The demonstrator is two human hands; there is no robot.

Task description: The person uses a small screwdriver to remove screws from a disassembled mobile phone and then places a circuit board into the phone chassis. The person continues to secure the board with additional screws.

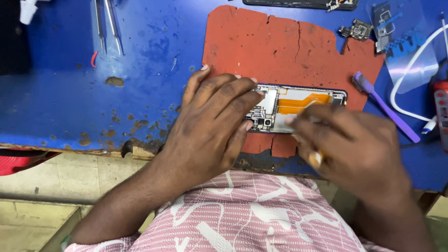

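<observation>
Nearest the camera is a pink shirt with white line pattern (pixel 242 214), and both forearms reach forward from it over the worn blue table (pixel 70 102). The left hand (pixel 212 123) lies flat with fingers spread, pressing down the near end of an opened black smartphone with its back cover off (pixel 298 105). The right hand (pixel 354 149) is blurred; its fingers look curled over the phone's right half, but whether they pinch a tool I cannot tell. The phone rests on a cracked red rubber mat (pixel 280 46), its orange flex cable (pixel 303 101) and circuit board bare. It looks light, stiff and fragile inside, best held by its outer frame edges. Farther off lie a purple plastic brush (pixel 382 109), metal tweezers (pixel 107 28) and a white cable (pixel 410 74).
</observation>
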